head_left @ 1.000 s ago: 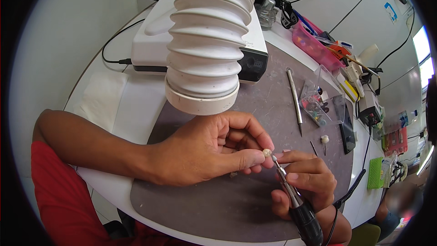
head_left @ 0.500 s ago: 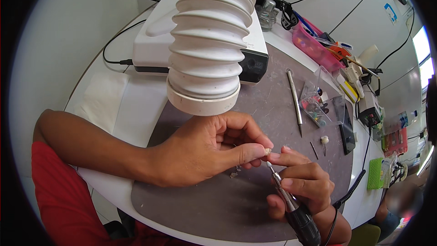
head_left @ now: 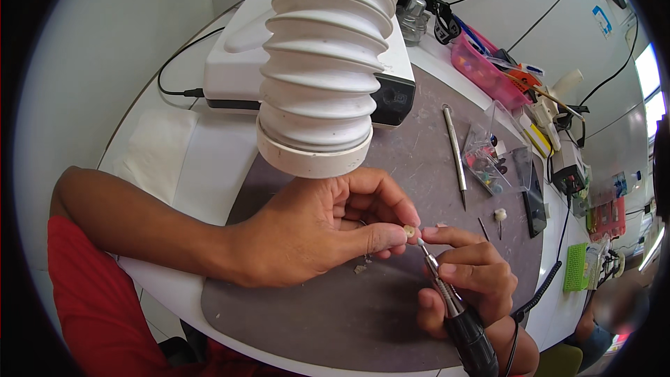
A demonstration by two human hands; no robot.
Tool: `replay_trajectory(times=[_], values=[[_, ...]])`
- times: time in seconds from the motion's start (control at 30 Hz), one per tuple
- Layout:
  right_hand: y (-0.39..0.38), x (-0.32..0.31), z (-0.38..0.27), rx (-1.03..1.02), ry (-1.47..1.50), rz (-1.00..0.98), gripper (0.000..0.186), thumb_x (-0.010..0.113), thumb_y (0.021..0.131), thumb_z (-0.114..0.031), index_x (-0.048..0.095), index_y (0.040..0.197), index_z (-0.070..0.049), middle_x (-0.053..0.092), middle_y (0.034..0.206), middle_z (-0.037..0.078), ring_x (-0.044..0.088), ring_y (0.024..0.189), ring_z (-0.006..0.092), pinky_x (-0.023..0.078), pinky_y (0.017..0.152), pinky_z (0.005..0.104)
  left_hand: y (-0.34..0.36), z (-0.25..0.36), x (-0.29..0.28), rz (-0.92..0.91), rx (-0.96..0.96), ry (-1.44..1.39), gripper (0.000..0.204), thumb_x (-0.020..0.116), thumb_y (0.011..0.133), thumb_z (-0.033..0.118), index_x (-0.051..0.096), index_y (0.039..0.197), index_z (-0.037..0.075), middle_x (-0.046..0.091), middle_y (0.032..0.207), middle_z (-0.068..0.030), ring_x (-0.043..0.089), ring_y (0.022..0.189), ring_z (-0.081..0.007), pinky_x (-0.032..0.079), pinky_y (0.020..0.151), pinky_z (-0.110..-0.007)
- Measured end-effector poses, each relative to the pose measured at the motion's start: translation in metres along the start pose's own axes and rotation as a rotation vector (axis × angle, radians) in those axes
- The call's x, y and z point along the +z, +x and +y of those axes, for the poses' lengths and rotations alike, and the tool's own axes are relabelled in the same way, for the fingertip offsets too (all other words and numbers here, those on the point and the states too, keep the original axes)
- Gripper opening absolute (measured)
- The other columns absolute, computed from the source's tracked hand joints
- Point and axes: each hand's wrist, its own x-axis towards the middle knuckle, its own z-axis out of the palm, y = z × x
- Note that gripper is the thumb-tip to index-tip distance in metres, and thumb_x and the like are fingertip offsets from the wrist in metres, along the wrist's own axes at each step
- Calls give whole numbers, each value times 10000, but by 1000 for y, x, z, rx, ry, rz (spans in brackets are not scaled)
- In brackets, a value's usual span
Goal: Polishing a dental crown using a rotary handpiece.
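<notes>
My left hand (head_left: pixel 300 244) pinches a small cream dental crown (head_left: pixel 410 231) between thumb and index finger, under the mouth of a white ribbed suction hose (head_left: pixel 322 70). Gripped in my right hand (head_left: pixel 478 269) is a rotary handpiece (head_left: pixel 469 338), black at the body with a silver neck. Its pale pointed tip sits right beside the crown; whether they touch I cannot tell. My right index finger reaches to the fingers of the left hand, close by the crown. Small pale crumbs (head_left: pixel 360 268) lie on the grey mat (head_left: pixel 314 328) below.
A white machine (head_left: pixel 234 63) stands behind the hose. Toward the right lie a silver pointed tool (head_left: pixel 454 157), a clear box of small bits (head_left: pixel 488 160), a white-headed bur (head_left: pixel 500 216) and a dark phone (head_left: pixel 534 202). Farther back is a pink basket (head_left: pixel 481 73).
The crown has been turned in my left fingers and shows a yellower face. My right hand and the handpiece have shifted slightly to the right, with the tip a little higher.
</notes>
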Motion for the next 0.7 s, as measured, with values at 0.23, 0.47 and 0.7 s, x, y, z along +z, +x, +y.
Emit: replay_trajectory(times=[0.23,0.47,0.7], values=[[-2,2,5,-6,48,23,305,758,697,-47,536,894,22,626,741,161,681,820,364,575,717,416,-1,1,0,-3,9,6,148,604,879,14,565,1021,8,604,1004,-70,593,927,-96,501,847,-240],[-3,1,6,-24,46,-52,328,686,756,-73,472,986,21,559,745,142,654,767,313,533,808,473,-1,2,1,-1,-4,33,149,609,875,11,569,1019,8,604,1008,-70,594,929,-97,499,859,-236],[-1,0,6,-28,50,-31,314,725,724,-65,508,932,25,596,743,157,669,786,338,555,760,443,-1,2,1,-6,-2,3,147,612,871,9,567,1011,6,614,1016,-80,596,943,-102,498,867,-241]])
